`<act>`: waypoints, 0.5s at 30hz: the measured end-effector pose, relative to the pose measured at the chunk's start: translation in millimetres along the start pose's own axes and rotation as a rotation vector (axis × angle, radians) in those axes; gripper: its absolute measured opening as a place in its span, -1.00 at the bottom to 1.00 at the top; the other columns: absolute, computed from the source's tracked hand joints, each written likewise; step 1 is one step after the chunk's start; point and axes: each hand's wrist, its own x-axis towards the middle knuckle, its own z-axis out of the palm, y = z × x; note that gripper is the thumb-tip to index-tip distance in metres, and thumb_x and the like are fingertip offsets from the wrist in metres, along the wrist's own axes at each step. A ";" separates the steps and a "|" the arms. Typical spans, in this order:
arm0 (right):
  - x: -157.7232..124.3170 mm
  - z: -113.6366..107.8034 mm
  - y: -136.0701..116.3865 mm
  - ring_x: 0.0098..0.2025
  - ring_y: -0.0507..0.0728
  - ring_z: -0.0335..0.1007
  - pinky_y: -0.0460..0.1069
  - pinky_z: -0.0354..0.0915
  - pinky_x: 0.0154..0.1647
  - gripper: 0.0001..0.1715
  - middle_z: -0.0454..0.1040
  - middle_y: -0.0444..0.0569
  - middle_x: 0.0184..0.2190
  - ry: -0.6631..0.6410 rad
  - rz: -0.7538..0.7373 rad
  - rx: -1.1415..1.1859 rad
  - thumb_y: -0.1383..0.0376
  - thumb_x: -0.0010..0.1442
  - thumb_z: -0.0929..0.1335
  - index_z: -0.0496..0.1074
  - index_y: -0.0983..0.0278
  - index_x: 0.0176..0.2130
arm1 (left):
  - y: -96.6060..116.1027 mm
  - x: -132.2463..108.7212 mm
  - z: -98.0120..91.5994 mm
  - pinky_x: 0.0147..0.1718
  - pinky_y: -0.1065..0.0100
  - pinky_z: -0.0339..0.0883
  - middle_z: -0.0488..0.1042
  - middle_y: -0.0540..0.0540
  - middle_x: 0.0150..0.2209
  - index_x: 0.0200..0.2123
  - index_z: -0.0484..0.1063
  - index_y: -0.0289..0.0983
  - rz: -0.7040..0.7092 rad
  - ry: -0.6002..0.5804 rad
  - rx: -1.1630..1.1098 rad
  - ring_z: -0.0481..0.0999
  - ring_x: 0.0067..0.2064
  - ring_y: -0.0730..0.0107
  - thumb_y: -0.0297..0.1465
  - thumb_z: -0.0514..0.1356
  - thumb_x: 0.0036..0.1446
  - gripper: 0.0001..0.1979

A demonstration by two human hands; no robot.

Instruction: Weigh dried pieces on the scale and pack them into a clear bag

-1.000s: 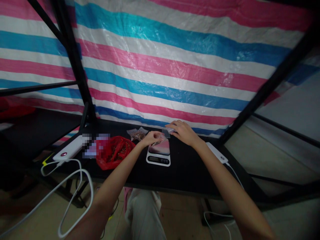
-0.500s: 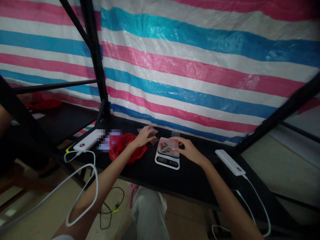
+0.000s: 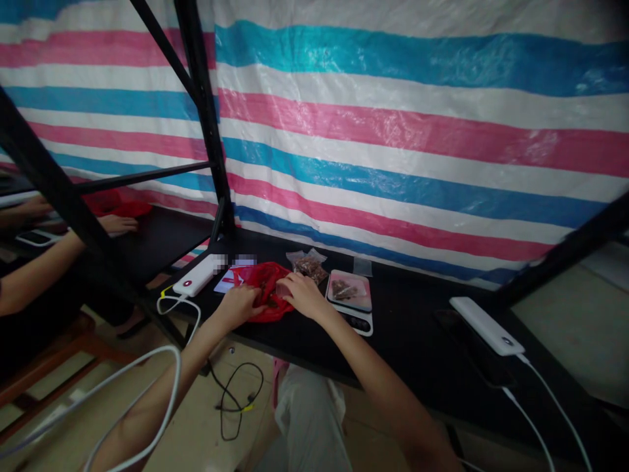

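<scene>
Left hand (image 3: pixel 236 305), right hand (image 3: pixel 302 295) just apart, both touching red plastic bag (image 3: pixel 269 309); grip unclear. Bag crumpled, long axis along black table (image 3: pixel 413 341) edge. Kitchen scale (image 3: pixel 350 292) beside; writing unreadable.

A crumpled red plastic bag (image 3: pixel 273 275) holds brownish bits (image 3: pixel 268 286).

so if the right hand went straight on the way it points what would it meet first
The red plastic bag: the right hand seems to touch it at the fingertips already, though depth is hard to judge here.
</scene>
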 end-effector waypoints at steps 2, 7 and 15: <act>3.1 7.4 -2.2 0.01 0.13 0.17 0.03 0.13 -0.05 -0.61 0.32 0.03 -0.08 -0.022 -0.023 -0.065 0.33 0.16 0.27 0.26 0.23 0.01 | 3.7 -7.1 4.2 -0.36 0.34 0.17 0.44 -0.13 -0.39 -0.44 0.36 -0.27 0.026 0.006 0.020 0.42 -0.30 0.21 -0.28 0.18 -0.03 -0.83; -0.2 11.5 -8.9 0.00 0.16 0.17 0.06 0.12 -0.06 -0.67 0.35 0.04 -0.12 -0.084 -0.069 -0.170 0.33 0.19 0.23 0.28 0.23 -0.02 | 11.5 -16.7 9.9 -0.26 0.28 0.18 0.42 -0.16 -0.30 -0.36 0.34 -0.26 0.027 0.093 0.037 0.38 -0.20 0.14 -0.27 0.22 -0.08 -0.78; -2.2 10.1 -20.6 -0.02 0.16 0.18 0.05 0.10 -0.05 -0.62 0.36 0.00 -0.12 -0.072 -0.087 -0.168 0.31 0.13 0.28 0.28 0.21 -0.02 | 14.3 -16.1 26.1 -0.26 0.31 0.22 0.38 -0.16 -0.29 -0.29 0.28 -0.29 -0.158 0.091 -0.029 0.38 -0.22 0.22 -0.31 0.14 0.04 -0.81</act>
